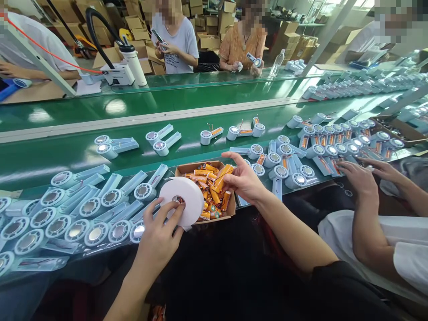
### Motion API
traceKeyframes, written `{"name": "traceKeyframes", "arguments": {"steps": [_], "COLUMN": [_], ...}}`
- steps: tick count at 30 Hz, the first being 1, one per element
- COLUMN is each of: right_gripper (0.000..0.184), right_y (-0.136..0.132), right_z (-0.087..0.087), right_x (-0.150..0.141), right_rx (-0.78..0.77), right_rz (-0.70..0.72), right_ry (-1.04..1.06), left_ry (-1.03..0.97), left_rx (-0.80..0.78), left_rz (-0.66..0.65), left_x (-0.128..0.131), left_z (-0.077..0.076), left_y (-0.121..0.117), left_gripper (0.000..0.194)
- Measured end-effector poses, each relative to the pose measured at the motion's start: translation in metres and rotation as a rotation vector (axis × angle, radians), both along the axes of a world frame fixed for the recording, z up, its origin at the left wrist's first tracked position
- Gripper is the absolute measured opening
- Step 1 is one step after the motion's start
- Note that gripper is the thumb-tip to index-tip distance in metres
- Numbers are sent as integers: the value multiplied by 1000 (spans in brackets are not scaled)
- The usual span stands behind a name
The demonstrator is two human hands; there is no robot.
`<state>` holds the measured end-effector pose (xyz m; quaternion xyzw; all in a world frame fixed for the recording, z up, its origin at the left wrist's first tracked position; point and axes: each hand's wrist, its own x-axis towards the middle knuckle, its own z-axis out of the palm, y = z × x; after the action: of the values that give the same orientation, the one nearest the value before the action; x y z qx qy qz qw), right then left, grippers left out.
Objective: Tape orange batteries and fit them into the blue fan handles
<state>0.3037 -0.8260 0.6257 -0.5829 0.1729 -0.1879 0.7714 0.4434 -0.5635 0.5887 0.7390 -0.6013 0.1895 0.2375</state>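
Loosely, orange batteries (216, 196) are heaped in a cardboard box (182, 169). Over the heap, one battery (221, 178) is held in the fingers of the right hand (245, 180). White roll (187, 191) gripped at its hole by the left hand (163, 227).

There is one white roll (196, 201), one clear bottle (277, 64) and one open carton (232, 210) of orange batteries (216, 196), too heaped for counting. Mid-worktop (133, 122), I count seven separate blue parts (161, 148); the crowded ones are uncountable. Five other people (177, 44) are visible.
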Motion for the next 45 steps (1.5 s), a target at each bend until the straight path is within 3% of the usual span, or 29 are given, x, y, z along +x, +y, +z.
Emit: {"name": "traceKeyframes", "arguments": {"steps": [3, 9, 11, 13, 16, 18, 20, 24, 26, 30, 32, 34, 36, 37, 39, 41, 43, 45], "right_gripper": [66, 44, 39, 33, 25, 33, 51, 63, 67, 75, 78, 79, 74, 72, 66, 61, 57, 57], "right_y": [15, 39, 45, 46, 33, 20, 13, 18, 12, -42, -69, -82, -82, -80, -78, -80, -88, -99], "right_z": [14, 11, 7, 6, 12, 17, 17, -2, -7, 10, 22, 27, 26, 24, 20, 16, 14, 11], "right_x": [-5, -3, -3, -3, -7, -8, -6, 4, 6, 6, 6, 8, 12, 14, 19, 24, 30, 40], "right_rx": [63, -318, -386, -419, -397, -320, -239, -25, 26, -91, -173, -219, -211, -195, -162, -153, -168, -199], "right_rz": [-68, -366, -389, -330, -106, 81, 171, -97, -229, -447, -477, -429, -378, -363, -350, -351, -353, -336], "right_ry": [-102, -64, -39, -10, 80, 149, 183, 64, 9, -181, -229, -197, -168, -167, -178, -191, -195, -184], "left_ry": [-30, -128, -140, -162, -234, -257, -233, -192, -204, -165, -29, 174, 344, 370, 262, 150, 121, 126], "left_rx": [38, 54, 57, 70, 104, 157, 211, 227, 196, 282, 447, 623, 731, 739, 743, 794, 866, 898], "left_rz": [-3, -55, -72, -91, -161, -216, -214, -118, -146, -216, -294, -381, -320, -198, 123, 309, 296, 193], "left_x": [-1, -11, -13, -10, 2, 12, 18, 9, -1, 3, 29, 68, 111, 130, 161, 180, 190, 196], "left_z": [8, 18, 19, 21, 29, 36, 42, 37, 32, 37, 48, 58, 63, 61, 52, 38, 22, 10], "left_y": [0, 1, 2, 4, 7, 6, 2, -13, -17, -22, -38, -71, -118, -144, -193, -229, -247, -252], "left_gripper": [59, 52, 57, 61, 61, 64, 69, 67, 60, 59, 62, 62, 53, 49, 57, 57, 46, 33]}}
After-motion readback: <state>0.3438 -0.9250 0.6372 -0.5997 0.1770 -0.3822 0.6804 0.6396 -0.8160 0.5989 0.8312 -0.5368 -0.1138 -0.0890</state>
